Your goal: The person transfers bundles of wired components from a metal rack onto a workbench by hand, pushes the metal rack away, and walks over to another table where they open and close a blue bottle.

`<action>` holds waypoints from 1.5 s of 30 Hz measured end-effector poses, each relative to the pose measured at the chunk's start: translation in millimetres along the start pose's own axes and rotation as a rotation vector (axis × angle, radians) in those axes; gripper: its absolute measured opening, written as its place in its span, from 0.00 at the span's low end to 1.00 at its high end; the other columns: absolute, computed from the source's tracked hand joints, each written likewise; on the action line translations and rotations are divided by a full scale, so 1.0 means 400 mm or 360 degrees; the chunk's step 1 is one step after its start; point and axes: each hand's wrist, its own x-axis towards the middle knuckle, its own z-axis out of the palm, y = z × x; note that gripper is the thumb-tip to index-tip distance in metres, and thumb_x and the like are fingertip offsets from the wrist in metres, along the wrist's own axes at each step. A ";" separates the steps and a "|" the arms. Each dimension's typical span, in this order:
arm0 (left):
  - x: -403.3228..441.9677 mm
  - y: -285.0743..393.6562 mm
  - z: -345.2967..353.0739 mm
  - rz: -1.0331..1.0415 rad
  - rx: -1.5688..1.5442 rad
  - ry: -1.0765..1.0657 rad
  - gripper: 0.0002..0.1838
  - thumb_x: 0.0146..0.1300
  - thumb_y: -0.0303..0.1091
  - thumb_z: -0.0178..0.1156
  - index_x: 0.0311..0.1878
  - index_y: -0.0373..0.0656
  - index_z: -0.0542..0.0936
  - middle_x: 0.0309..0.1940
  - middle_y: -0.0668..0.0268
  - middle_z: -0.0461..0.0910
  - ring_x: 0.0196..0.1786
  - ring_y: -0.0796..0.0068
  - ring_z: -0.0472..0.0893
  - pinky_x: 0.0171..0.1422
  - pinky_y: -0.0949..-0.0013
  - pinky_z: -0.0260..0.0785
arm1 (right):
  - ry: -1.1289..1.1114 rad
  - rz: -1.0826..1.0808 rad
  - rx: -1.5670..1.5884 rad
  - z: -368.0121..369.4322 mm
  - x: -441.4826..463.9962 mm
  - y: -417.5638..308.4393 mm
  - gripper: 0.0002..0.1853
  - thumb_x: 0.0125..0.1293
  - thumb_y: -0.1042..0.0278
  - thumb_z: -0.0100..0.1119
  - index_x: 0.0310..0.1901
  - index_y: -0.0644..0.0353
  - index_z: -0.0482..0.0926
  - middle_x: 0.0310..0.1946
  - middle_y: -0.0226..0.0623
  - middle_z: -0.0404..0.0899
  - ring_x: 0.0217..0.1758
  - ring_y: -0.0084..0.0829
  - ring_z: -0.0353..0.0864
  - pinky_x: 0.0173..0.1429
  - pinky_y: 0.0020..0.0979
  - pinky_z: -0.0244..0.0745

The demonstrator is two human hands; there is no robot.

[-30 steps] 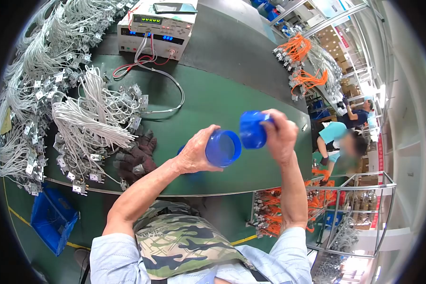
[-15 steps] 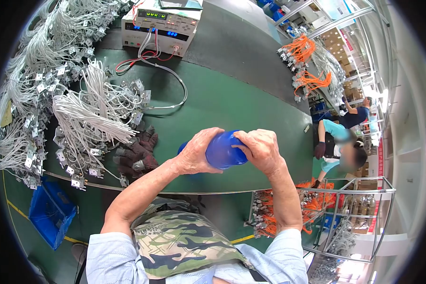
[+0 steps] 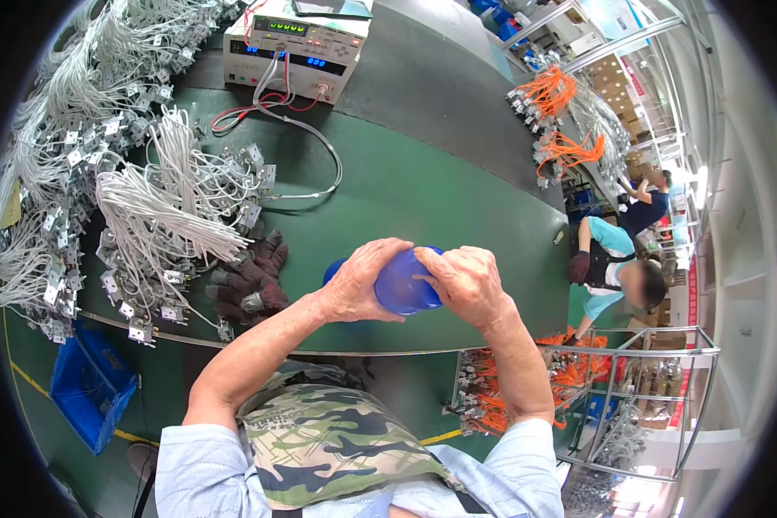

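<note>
A blue container (image 3: pixel 404 283) is held between both hands above the green tabletop (image 3: pixel 388 207). Its round top, the blue lid, faces up. My left hand (image 3: pixel 360 281) wraps round the container's left side. On the right, my right hand (image 3: pixel 466 283) has its fingers closed on the lid's edge. Part of another blue object (image 3: pixel 332 270) shows behind my left hand. Dark, dirty gloves (image 3: pixel 249 281) lie on the table to the left of my hands.
Bundles of white cables with metal connectors (image 3: pixel 168 198) cover the left side. A meter (image 3: pixel 293 56) with leads stands at the back. A blue bin (image 3: pixel 92 388) is at lower left. Orange cables (image 3: pixel 548 91) hang at the right; two people (image 3: pixel 611 268) work there.
My right hand has brought the blue lid from the right onto the container's open mouth. Since then, both pieces have stayed together between my hands, shifting slightly.
</note>
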 end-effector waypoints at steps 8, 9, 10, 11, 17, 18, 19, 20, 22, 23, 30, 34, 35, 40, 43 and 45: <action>0.000 0.004 0.007 0.0019 0.0048 -0.0007 0.57 0.29 0.39 0.83 0.67 0.41 0.62 0.63 0.55 0.69 0.67 0.51 0.68 0.72 0.53 0.60 | 0.0009 -0.0205 -0.0260 0.003 -0.023 0.002 0.20 0.51 0.70 0.61 0.49 0.60 0.78 0.19 0.30 0.70 0.18 0.30 0.75 0.24 0.33 0.70; -0.001 0.002 0.007 0.0014 0.0047 -0.0007 0.57 0.29 0.39 0.83 0.67 0.41 0.62 0.63 0.55 0.69 0.67 0.51 0.68 0.72 0.53 0.60 | 0.0035 -0.0277 -0.0413 0.005 -0.023 -0.004 0.20 0.49 0.70 0.61 0.48 0.60 0.78 0.19 0.29 0.69 0.18 0.29 0.74 0.23 0.32 0.69; -0.001 -0.002 0.005 0.0013 0.0026 0.0009 0.56 0.29 0.39 0.82 0.67 0.41 0.63 0.62 0.55 0.69 0.66 0.51 0.68 0.72 0.52 0.60 | 0.0034 -0.0276 -0.0410 0.009 -0.023 -0.007 0.20 0.49 0.70 0.61 0.48 0.60 0.78 0.19 0.29 0.69 0.18 0.29 0.74 0.23 0.32 0.69; -0.002 -0.004 0.006 0.0012 0.0002 0.0022 0.55 0.29 0.39 0.81 0.67 0.41 0.64 0.62 0.54 0.69 0.66 0.51 0.68 0.72 0.51 0.59 | 0.0062 -0.0236 -0.0387 0.014 -0.025 -0.010 0.20 0.51 0.72 0.61 0.48 0.61 0.78 0.18 0.27 0.68 0.18 0.27 0.72 0.23 0.31 0.67; 0.000 0.007 0.006 -0.0005 0.0017 0.0001 0.56 0.29 0.38 0.81 0.67 0.41 0.64 0.62 0.54 0.70 0.66 0.51 0.69 0.72 0.51 0.60 | 0.0066 -0.0094 -0.0314 0.008 -0.028 -0.017 0.19 0.50 0.71 0.60 0.47 0.60 0.79 0.19 0.28 0.68 0.19 0.27 0.74 0.25 0.31 0.69; 0.000 0.007 0.006 -0.0002 0.0018 0.0001 0.56 0.29 0.38 0.81 0.67 0.41 0.64 0.62 0.54 0.70 0.66 0.51 0.69 0.72 0.51 0.60 | 0.0084 -0.0087 -0.0315 0.008 -0.030 -0.017 0.20 0.50 0.70 0.60 0.48 0.60 0.79 0.19 0.28 0.68 0.19 0.27 0.74 0.25 0.31 0.69; -0.003 0.009 0.008 0.0008 0.0023 0.0015 0.56 0.29 0.38 0.81 0.67 0.41 0.64 0.62 0.54 0.70 0.66 0.51 0.69 0.72 0.51 0.60 | 0.0082 -0.0087 -0.0314 0.007 -0.033 -0.019 0.20 0.50 0.70 0.60 0.48 0.60 0.79 0.19 0.28 0.68 0.19 0.27 0.74 0.25 0.31 0.69; -0.005 0.010 0.009 0.0019 0.0030 0.0029 0.56 0.29 0.38 0.81 0.67 0.41 0.64 0.62 0.54 0.70 0.66 0.51 0.69 0.72 0.52 0.60 | 0.0083 -0.0085 -0.0309 0.007 -0.035 -0.021 0.20 0.50 0.73 0.61 0.49 0.61 0.79 0.19 0.27 0.69 0.18 0.27 0.73 0.24 0.31 0.68; -0.005 0.008 0.010 0.0021 0.0024 0.0042 0.56 0.29 0.38 0.81 0.67 0.41 0.64 0.61 0.54 0.70 0.66 0.51 0.69 0.71 0.52 0.60 | 0.0088 -0.0084 -0.0302 0.008 -0.034 -0.020 0.20 0.51 0.75 0.61 0.50 0.62 0.79 0.18 0.26 0.70 0.18 0.26 0.72 0.24 0.30 0.66; -0.005 0.008 0.012 0.0024 0.0015 0.0048 0.55 0.29 0.38 0.81 0.67 0.41 0.65 0.61 0.54 0.70 0.66 0.51 0.69 0.71 0.52 0.60 | 0.0085 -0.0079 -0.0278 0.010 -0.033 -0.017 0.21 0.50 0.76 0.61 0.50 0.61 0.79 0.18 0.26 0.70 0.18 0.26 0.72 0.23 0.31 0.66; 0.000 0.022 0.002 0.0091 0.0017 0.0044 0.57 0.29 0.40 0.83 0.66 0.37 0.64 0.60 0.50 0.70 0.63 0.49 0.71 0.70 0.54 0.63 | 0.0080 0.0188 -0.0164 0.023 -0.028 -0.034 0.21 0.52 0.79 0.58 0.50 0.61 0.78 0.18 0.33 0.74 0.19 0.33 0.77 0.24 0.34 0.72; -0.008 0.030 0.003 0.0019 -0.0046 0.0052 0.54 0.31 0.40 0.83 0.66 0.40 0.65 0.60 0.52 0.70 0.63 0.51 0.71 0.69 0.55 0.64 | -0.0159 0.0612 -0.0129 0.021 -0.015 -0.061 0.20 0.53 0.75 0.60 0.51 0.59 0.77 0.25 0.41 0.80 0.26 0.38 0.83 0.30 0.37 0.78; -0.016 0.019 0.009 0.0008 -0.0060 0.0077 0.52 0.32 0.39 0.81 0.65 0.41 0.66 0.59 0.52 0.71 0.63 0.50 0.72 0.68 0.55 0.65 | -0.0086 0.0599 -0.0145 0.010 -0.007 -0.068 0.20 0.53 0.75 0.60 0.51 0.59 0.77 0.25 0.41 0.80 0.26 0.38 0.83 0.30 0.37 0.78; -0.030 0.004 0.007 -0.0084 -0.0230 -0.0014 0.54 0.35 0.41 0.82 0.66 0.38 0.64 0.61 0.53 0.69 0.65 0.53 0.70 0.71 0.56 0.61 | 0.0014 0.0426 0.0129 -0.044 0.015 -0.092 0.24 0.49 0.55 0.67 0.46 0.58 0.77 0.25 0.37 0.78 0.25 0.39 0.80 0.30 0.40 0.75; -0.023 0.017 0.010 -0.0075 -0.0191 -0.0005 0.53 0.38 0.43 0.81 0.66 0.36 0.63 0.62 0.53 0.68 0.66 0.53 0.69 0.71 0.56 0.60 | 0.0174 0.0469 -0.0247 -0.001 0.006 -0.112 0.27 0.48 0.48 0.68 0.46 0.57 0.78 0.27 0.36 0.77 0.26 0.36 0.76 0.32 0.38 0.70; -0.031 0.008 0.021 -0.0091 -0.0177 -0.0005 0.53 0.37 0.44 0.81 0.67 0.37 0.63 0.63 0.53 0.68 0.66 0.53 0.68 0.71 0.55 0.60 | 0.0253 0.0516 -0.0312 0.030 -0.008 -0.137 0.33 0.47 0.43 0.68 0.49 0.59 0.78 0.33 0.37 0.75 0.32 0.36 0.74 0.34 0.38 0.66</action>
